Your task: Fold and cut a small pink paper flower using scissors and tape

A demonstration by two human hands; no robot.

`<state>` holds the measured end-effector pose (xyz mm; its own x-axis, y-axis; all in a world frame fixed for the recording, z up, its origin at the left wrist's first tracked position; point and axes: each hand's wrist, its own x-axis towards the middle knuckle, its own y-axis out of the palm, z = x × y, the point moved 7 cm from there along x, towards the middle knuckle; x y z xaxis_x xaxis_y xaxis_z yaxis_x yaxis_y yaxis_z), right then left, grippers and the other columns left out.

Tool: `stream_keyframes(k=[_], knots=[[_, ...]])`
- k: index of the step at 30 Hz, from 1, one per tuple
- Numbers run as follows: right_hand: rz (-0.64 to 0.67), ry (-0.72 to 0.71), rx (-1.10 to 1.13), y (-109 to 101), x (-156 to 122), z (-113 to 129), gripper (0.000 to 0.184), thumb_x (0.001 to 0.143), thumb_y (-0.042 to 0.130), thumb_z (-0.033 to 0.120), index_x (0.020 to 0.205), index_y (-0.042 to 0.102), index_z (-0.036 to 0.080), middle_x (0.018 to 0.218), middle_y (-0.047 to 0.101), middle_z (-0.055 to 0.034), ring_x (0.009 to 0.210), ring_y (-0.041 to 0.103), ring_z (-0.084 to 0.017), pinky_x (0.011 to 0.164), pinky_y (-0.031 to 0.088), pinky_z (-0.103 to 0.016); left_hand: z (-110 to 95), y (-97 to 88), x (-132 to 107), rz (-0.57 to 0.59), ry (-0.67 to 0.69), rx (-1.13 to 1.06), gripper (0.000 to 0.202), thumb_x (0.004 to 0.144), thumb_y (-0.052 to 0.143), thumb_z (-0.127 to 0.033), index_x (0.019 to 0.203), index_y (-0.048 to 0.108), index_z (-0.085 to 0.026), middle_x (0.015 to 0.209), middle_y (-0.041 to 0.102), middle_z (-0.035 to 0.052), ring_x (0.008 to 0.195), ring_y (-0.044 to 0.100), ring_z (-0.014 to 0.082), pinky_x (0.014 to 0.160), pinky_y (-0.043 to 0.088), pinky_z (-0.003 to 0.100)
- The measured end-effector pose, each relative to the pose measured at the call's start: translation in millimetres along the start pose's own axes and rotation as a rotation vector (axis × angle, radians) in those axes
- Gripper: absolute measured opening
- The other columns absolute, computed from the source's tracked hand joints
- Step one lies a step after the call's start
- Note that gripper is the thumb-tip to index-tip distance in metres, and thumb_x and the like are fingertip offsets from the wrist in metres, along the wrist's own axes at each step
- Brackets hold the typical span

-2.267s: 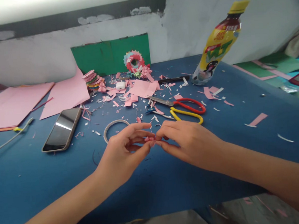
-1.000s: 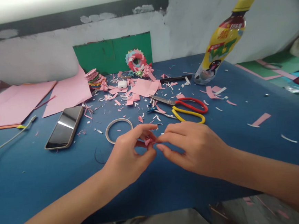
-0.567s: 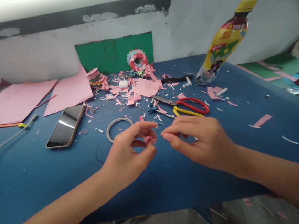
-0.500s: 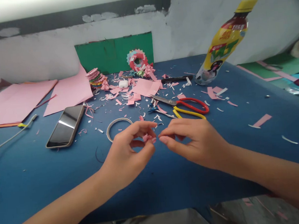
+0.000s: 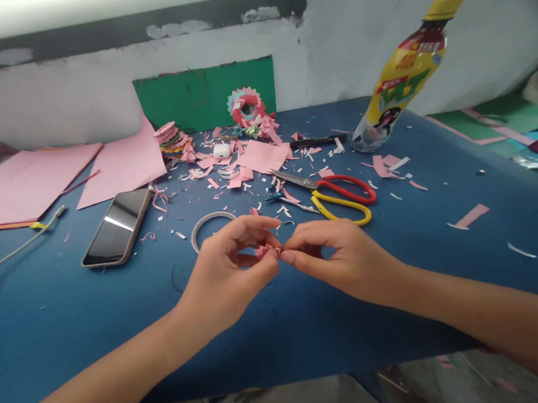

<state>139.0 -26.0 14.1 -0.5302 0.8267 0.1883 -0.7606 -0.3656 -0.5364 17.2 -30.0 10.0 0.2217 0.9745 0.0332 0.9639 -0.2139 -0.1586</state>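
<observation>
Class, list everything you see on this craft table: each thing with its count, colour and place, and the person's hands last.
folded paper piece: one, pink, pinched between both hands
tape ring: one, pale, behind left hand
scissors: one, red and yellow handles, behind right hand
phone: one, dark screen, left
paper sheets: several, pink, far left
paper wreath: one, multicoloured, by green card
bottle: one, yellow label, back right
table: one, blue
left hand: pinching
right hand: pinching
</observation>
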Motion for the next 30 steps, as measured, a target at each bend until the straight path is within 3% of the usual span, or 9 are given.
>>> stream_keyframes(k=[14,19,24,30], knots=[[0.021,-0.01,0.01,2,-1,2,0.019,0.084,0.053,0.028,0.075,0.065,0.016,0.063,0.057,0.0013,0.055,0.048,-0.007,0.05,0.038,-0.019,-6,-6.9,-1,-0.125,0.026,0.193,0.012,0.069,0.065,-0.017,0.08,0.064,-0.018,0.067,0.066,-0.0014,0.062,0.063,0.0112,0.054,0.05,0.017],[-0.046,0.1,0.078,-3,3,-14,0.027,0.085,0.05,0.039,0.078,0.063,0.016,0.069,0.06,-0.0007,0.058,0.05,-0.009,0.05,0.04,-0.02,-4,-5.6,-1,-0.088,0.052,0.159,0.015,0.072,0.065,-0.02,0.086,0.064,-0.017,0.072,0.064,0.0007,0.065,0.062,0.0124,0.05,0.05,0.017],[-0.173,0.123,0.207,-13,7,-26,0.024,0.08,0.058,0.039,0.093,0.061,0.018,0.076,0.062,-0.0002,0.056,0.053,-0.008,0.049,0.043,-0.02,2,-0.8,0,-0.015,-0.002,0.079,0.019,0.075,0.063,-0.02,0.094,0.065,-0.018,0.075,0.064,0.0016,0.06,0.059,0.0117,0.047,0.052,0.019],[-0.152,0.114,0.225,-13,7,-24,0.02,0.08,0.058,0.037,0.081,0.061,0.017,0.065,0.057,0.0019,0.052,0.049,-0.007,0.046,0.039,-0.019,2,2.1,0,0.032,0.006,0.096,0.018,0.076,0.062,-0.02,0.093,0.066,-0.02,0.075,0.064,0.0007,0.06,0.058,0.0113,0.046,0.052,0.019]])
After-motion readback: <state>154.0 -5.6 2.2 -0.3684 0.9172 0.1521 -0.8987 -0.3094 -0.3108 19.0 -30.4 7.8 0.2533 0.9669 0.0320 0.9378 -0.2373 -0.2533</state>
